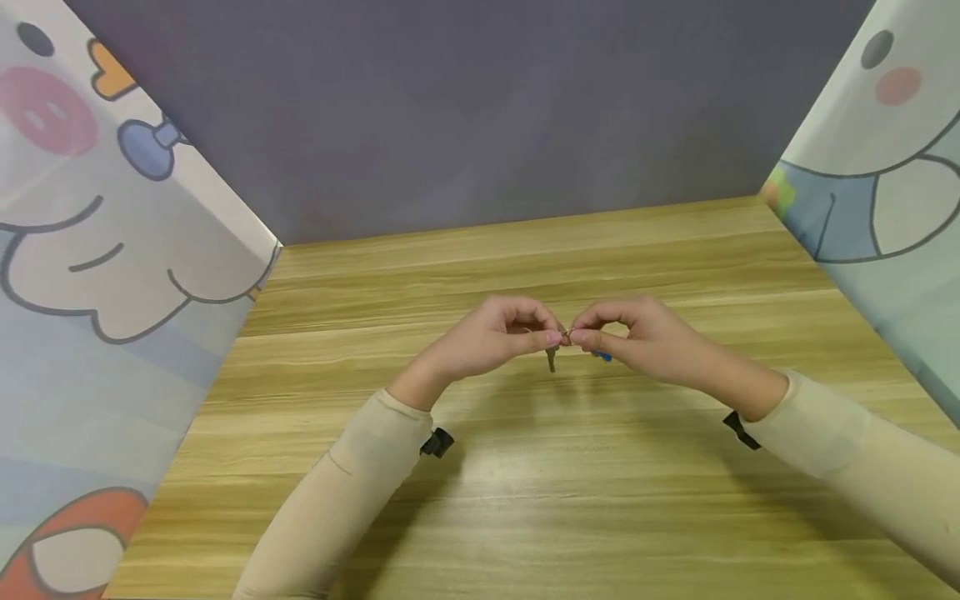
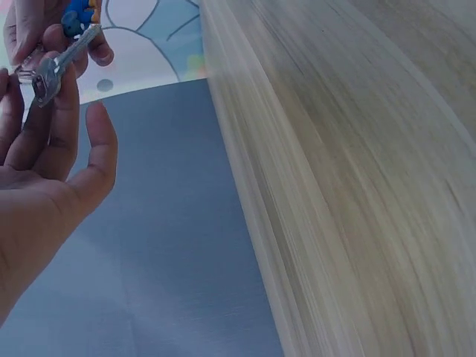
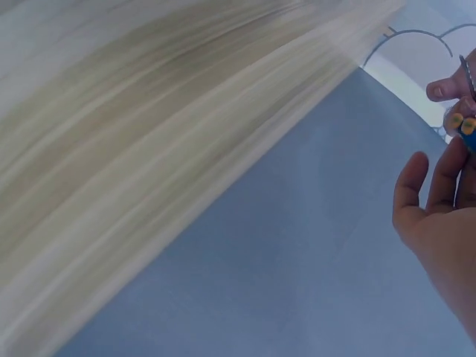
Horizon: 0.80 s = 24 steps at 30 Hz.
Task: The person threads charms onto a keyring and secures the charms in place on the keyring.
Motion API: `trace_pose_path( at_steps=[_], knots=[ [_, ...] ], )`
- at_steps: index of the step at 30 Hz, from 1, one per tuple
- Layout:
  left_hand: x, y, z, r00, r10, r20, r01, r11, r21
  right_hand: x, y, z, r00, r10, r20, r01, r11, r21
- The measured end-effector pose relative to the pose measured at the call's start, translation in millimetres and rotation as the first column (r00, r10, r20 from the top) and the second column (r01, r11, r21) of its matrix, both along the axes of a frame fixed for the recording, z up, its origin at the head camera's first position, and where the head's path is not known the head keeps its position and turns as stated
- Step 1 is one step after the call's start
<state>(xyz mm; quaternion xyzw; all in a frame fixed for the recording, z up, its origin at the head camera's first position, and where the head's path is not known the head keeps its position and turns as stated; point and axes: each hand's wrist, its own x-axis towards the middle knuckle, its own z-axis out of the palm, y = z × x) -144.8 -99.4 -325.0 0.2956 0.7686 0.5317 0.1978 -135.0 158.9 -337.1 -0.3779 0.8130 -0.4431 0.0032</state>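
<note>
Both hands meet above the wooden table in the head view. A small metal key ring (image 1: pixel 567 337) is between their fingertips. My left hand (image 1: pixel 491 337) pinches it with thumb and forefinger, and a silver key (image 1: pixel 551 360) hangs below that thumb. In the left wrist view the key (image 2: pixel 63 65) lies across the fingers, its blade angled up. From the other side my right hand (image 1: pixel 656 342) pinches the ring, thumb against forefinger. A blue charm (image 1: pixel 602 356) dangles under the right fingers, mostly hidden; orange parts show on the charm (image 3: pixel 470 135) in the right wrist view.
The wood-grain table (image 1: pixel 525 500) spreads beneath both forearms. A plain grey panel (image 1: pixel 480 108) rises behind it, and cartoon-printed panels (image 1: pixel 150 250) flank both sides. Each sleeve cuff carries a dark wrist mount (image 1: pixel 437 442).
</note>
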Motion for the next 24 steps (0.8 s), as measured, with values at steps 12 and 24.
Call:
trace_pose_path(
  at_steps=[12,24],
  knots=[
    [3.6,1.5,-1.3,0.997,-0.042,-0.062,0.034,0.992,-0.121,-2.3,0,-12.3,0.935,0.029,-0.355,-0.019,0.999,0.030],
    [3.0,3.2,-4.0,0.996,-0.089,-0.019,0.085,0.986,-0.146,-3.9,-2,-7.9,0.930,-0.010,-0.369,0.019,1.000,0.021]
  ],
)
